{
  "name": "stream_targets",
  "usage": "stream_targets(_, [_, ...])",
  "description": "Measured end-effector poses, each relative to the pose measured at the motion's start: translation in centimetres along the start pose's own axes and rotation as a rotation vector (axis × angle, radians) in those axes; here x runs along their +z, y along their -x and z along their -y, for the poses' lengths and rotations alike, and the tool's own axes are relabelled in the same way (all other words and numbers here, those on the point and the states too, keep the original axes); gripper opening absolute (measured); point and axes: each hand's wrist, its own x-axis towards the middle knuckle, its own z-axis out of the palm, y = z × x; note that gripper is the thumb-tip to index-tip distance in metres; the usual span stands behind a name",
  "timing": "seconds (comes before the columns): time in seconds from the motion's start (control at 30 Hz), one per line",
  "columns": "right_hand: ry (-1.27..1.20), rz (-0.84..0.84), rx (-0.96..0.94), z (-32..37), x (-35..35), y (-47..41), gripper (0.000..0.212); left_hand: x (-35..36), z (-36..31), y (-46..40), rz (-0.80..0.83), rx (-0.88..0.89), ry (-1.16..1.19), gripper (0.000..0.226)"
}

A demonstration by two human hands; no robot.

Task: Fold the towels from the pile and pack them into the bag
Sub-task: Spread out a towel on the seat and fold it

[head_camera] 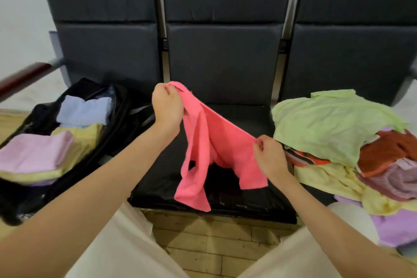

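- A row of 3 black padded seats (225, 63) spans the far side, backs upright, over a pale wooden floor (209, 248) at the near edge.
- On the right seat lies the pile of loose towels (352, 153): a light green one on top, with orange, yellow, pink and lilac ones under it.
- On the left seat sits the open black bag (121, 119), holding folded towels (61, 142): a pale blue one far, a yellow one in the middle, a lilac one near.
- The pink towel (209, 142) hangs in the air above the middle seat, stretched between both hands, its lower ends drooping.
- The left hand (168, 106) is clenched round the towel's upper far corner.
- The right hand (269, 156) pinches its lower right edge, just beside the pile.
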Motion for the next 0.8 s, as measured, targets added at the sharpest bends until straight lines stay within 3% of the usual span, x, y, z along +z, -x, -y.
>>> stream_targets(0.13, [-0.058,-0.016,0.077,0.3,0.8,-0.5,0.022,-0.3,-2.6,-0.7,-0.104,0.024,0.074,0.022])
stream_targets(0.33, [-0.083,0.067,0.264,-0.9,3.0,-0.8,0.026,-1.2,-1.7,-2.3,-0.128,-0.153,0.061,0.022])
stream_targets(0.43, [-0.327,-0.13,0.356,0.4,3.2,-0.9,0.012,-1.6,-0.5,-1.9,-0.03,-0.259,0.13,0.019])
stream_targets(0.5, [-0.385,-0.218,0.228,2.3,2.9,-0.5,0.016,-1.8,0.3,-1.9,0.016,-0.278,0.129,0.02])
stream_targets(0.63, [-0.257,0.116,-0.209,4.7,4.3,1.3,0.012,-2.2,1.5,-2.6,0.045,-0.28,0.116,0.026])
stream_targets(0.8, [-0.154,0.454,-0.319,4.8,9.2,3.4,0.021,-2.9,3.1,-2.9,0.061,-0.299,0.091,0.024])
